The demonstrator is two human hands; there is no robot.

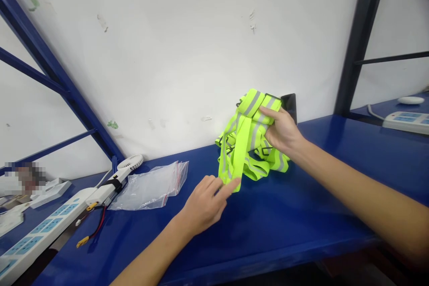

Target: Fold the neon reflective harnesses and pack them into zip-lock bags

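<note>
Blue shelf (268,228): open room to the right, front edge just near the hands. Clear resealable bag (147,187): lying flat, left (collapsed). Neon-yellow reflective strap vest (243,143): bunched, grey-banded, against far wall (174,62). Right hand (279,129): closed over its folded top. Left hand (204,205): half open, index finger (231,187) touching a strap end.

No legible text, label, brand or number appears in this view. The fluorescent reflective vest (246,143), plastic zip bag (147,187) and power strip (43,228) show no readable marks.
</note>
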